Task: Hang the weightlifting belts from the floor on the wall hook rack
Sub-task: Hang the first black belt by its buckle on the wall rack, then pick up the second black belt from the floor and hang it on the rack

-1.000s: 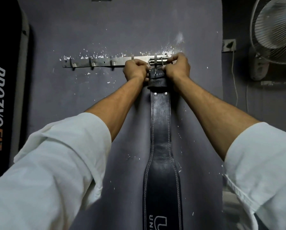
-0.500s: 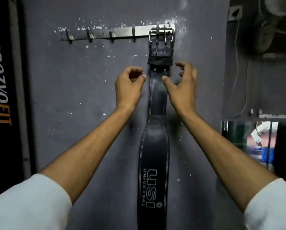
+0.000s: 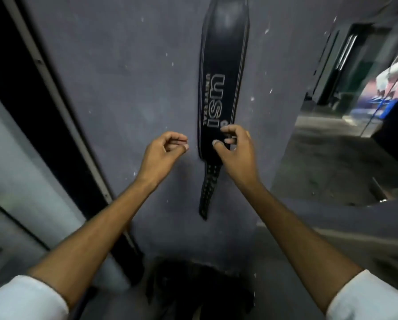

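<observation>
A black leather weightlifting belt (image 3: 221, 65) with white lettering hangs flat against the grey wall, its perforated tail end pointing down. The hook rack is out of the frame above. My left hand (image 3: 163, 151) hovers just left of the belt with fingers loosely curled and nothing in it. In front of the belt's lower part my right hand (image 3: 236, 148) is half curled, fingers apart, holding nothing. On the floor at the wall's foot lies a dark heap (image 3: 198, 285), blurred; it may be more belts.
A black panel with a pale metal edge (image 3: 61, 107) leans along the wall on the left. To the right the wall ends at a corner (image 3: 292, 125), with a dark floor and glass doors beyond.
Both hands let go of the belt's buckle at the rack and came down along the belt. The view tilted down, so the rack left the frame and the floor came in.
</observation>
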A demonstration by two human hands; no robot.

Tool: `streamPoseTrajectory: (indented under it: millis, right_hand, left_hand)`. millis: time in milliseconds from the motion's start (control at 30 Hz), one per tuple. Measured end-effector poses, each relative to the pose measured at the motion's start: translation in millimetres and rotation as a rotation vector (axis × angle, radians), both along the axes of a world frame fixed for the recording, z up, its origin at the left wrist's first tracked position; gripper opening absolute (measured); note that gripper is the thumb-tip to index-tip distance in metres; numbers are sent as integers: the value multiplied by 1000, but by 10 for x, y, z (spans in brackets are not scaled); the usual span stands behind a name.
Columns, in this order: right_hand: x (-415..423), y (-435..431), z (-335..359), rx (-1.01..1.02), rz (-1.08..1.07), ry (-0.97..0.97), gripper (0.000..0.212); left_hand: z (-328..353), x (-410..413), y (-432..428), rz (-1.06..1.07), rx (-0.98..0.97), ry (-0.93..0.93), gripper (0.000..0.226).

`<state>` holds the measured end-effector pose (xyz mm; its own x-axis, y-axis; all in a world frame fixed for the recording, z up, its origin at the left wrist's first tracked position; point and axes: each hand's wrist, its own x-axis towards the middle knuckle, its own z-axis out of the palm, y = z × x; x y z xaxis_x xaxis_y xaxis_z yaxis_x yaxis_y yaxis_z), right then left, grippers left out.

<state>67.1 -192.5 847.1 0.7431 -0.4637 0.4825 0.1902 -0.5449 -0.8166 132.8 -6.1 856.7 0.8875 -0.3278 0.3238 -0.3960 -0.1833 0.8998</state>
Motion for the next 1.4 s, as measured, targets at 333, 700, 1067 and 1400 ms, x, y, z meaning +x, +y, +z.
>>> streamPoseTrajectory:
  millis: [333, 700, 1067, 1400]
  right_hand:
    - [-1096, 650, -2167, 104, 158, 648, 30]
    - [-1620, 1540, -3874, 123, 216, 1019, 19]
    - [-1350, 1497, -5969, 269, 117, 1127, 19]
    - [-773, 996, -8421, 348, 26, 1040, 2]
  left_hand:
    - [-2246, -1252, 1028, 94, 317, 409, 4]
    - [-3797, -1968, 1808, 78, 539, 700, 11]
    - [-6038, -1418, 1545, -158, 597, 760, 10]
    - [-8651, -667, 687, -137, 825, 668, 29]
